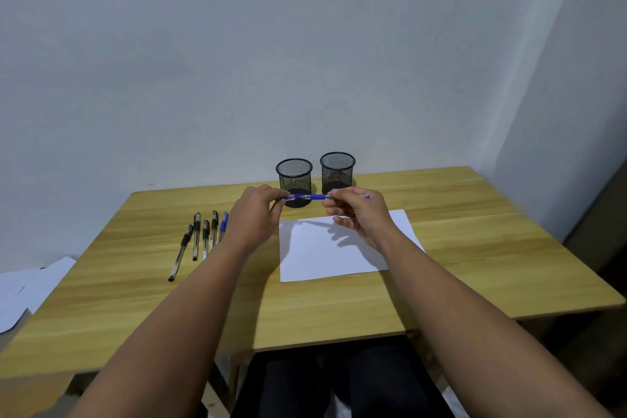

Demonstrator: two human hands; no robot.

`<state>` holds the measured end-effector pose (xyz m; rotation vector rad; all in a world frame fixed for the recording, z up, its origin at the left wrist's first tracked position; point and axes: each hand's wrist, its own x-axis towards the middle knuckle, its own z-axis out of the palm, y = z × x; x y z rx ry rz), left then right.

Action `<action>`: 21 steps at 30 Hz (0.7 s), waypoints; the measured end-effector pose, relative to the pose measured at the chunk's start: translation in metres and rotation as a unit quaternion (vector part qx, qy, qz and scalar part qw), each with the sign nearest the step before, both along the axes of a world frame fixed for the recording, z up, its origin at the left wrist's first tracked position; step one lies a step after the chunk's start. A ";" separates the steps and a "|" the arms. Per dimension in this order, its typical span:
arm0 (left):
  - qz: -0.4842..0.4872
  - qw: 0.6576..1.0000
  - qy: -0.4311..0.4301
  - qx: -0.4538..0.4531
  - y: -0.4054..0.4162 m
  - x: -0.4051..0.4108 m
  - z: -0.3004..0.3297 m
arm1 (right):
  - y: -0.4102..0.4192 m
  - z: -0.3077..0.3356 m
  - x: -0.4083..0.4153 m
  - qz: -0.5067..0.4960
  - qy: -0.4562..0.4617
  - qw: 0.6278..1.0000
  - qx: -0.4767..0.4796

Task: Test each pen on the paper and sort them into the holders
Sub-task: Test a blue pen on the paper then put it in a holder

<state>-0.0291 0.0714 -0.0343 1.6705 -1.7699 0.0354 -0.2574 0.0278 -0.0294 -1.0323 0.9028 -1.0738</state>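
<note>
While both hands pinch blue pen [314,197] level over paper [334,248], left hand [256,214] pulls cap straight toward 9 o'clock, right hand [356,210] steadies barrel.

Head-worn wide view, facing forward and down, near the table [475,248]

No readable text, label, brand or number anywhere. Pale label patch on barrel of one black pen [205,241] on tabletop [475,248], too small to read. Paper [325,258] shows no legible writing.
</note>
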 end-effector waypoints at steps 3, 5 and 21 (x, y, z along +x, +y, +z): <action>0.003 1.000 -0.003 0.005 0.001 -0.001 0.001 | 0.001 0.002 -0.003 -0.004 -0.004 1.000 -0.002; 0.002 1.000 -0.005 0.007 0.001 -0.002 0.001 | 0.002 0.003 -0.004 -0.003 -0.007 1.000 -0.001; -0.064 0.984 0.146 0.081 0.000 -0.019 0.020 | -0.001 0.002 -0.014 0.040 0.069 0.997 0.000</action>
